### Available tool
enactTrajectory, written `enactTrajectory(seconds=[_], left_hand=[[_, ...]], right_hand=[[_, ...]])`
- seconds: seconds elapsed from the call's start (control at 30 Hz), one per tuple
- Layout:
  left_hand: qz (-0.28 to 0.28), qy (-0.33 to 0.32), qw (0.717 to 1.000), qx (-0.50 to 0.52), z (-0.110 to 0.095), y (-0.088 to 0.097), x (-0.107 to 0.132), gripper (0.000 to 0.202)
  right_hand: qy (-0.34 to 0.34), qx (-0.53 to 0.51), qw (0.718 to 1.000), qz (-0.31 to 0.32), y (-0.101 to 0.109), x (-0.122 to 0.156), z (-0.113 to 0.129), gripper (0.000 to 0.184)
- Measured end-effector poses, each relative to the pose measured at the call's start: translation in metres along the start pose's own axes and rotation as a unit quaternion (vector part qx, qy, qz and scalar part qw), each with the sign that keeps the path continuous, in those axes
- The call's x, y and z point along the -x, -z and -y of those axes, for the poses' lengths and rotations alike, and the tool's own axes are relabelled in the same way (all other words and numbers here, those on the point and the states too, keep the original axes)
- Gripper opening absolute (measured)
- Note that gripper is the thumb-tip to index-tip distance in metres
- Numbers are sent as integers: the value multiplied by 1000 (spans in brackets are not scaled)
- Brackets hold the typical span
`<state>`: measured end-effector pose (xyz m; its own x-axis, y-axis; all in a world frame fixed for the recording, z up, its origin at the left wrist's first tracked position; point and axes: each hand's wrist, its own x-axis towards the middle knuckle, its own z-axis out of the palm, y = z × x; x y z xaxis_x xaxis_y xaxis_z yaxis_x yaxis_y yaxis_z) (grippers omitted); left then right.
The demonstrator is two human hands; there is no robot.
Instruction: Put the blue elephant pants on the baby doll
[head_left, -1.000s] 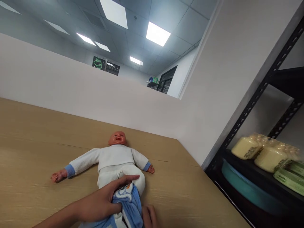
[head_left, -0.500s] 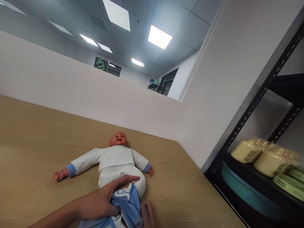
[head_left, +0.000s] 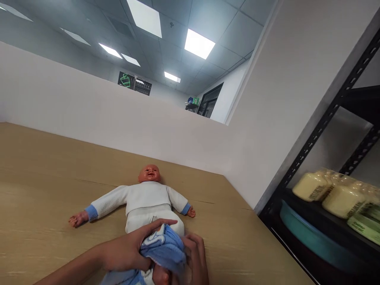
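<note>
The doll (head_left: 148, 198) lay face-up on the tabletop (head_left: 237, 237), its lower body between the 2 hands. Left hand (head_left: 127, 249) and right hand (head_left: 196, 253) gripped opposite sides of the blue cloth (head_left: 166, 247). Since 0.5 s earlier, the right had risen, exposing reddish skin-like surface.

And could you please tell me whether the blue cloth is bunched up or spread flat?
Bunched up: the blue cloth is gathered in folds between the left hand and the right hand.
</note>
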<state>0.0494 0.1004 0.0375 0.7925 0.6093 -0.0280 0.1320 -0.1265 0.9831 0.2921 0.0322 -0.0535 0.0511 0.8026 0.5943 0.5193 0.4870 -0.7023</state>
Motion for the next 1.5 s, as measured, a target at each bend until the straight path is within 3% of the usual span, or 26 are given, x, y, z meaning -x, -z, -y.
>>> enactTrajectory(seconds=[0.1, 0.17, 0.27, 0.4, 0.5, 0.6, 0.67, 0.83, 0.93, 1.03, 1.1, 1.2, 1.37, 1.5], left_hand=[[-12, -8, 1000, -10, -4, 0, 0, 114], [-19, -35, 999, -4, -7, -2, 1, 110], [-48, -62, 996, -41, -8, -7, 3, 99], [-91, -18, 982, -166, -7, -9, 6, 83], [-86, 14, 974, -209, -10, -8, 7, 64], [-99, 18, 971, -215, -13, -10, 5, 55], [-115, 9, 973, -200, -10, -12, 3, 61], [-155, 60, 975, -148, 6, -10, 4, 110], [-148, 67, 977, -135, 8, -6, 6, 113], [-156, 23, 976, -153, -3, -7, 5, 91], [-175, -11, 965, -194, -13, -8, 5, 68], [-218, 3, 942, -257, -21, -5, 11, 61], [-209, 148, 944, -206, -12, 22, 46, 73], [-166, 152, 972, -69, -5, 34, 71, 83]], right_hand=[[11, -23, 1000, 6, -1, -11, -7, 77], [-19, -68, 997, 36, 2, -20, -3, 81], [-108, -145, 980, 85, 13, -31, 12, 68], [-184, -140, 964, 128, 30, -43, 24, 45], [-213, -164, 956, 119, 33, -56, 15, 30], [-228, -250, 924, 181, 25, -71, -1, 28], [-244, -294, 900, 210, 18, -79, -10, 36], [-251, -415, 826, 288, 15, -83, -8, 63], [-252, -456, 800, 298, 22, -78, 0, 80], [-270, -459, 808, 252, 22, -75, 0, 72], [-277, -439, 834, 188, 18, -78, -5, 56], [-289, -396, 860, 140, 8, -89, -13, 49], [-308, -386, 840, 224, -4, -116, -17, 55], [-320, -385, 827, 256, -9, -128, -15, 38]])
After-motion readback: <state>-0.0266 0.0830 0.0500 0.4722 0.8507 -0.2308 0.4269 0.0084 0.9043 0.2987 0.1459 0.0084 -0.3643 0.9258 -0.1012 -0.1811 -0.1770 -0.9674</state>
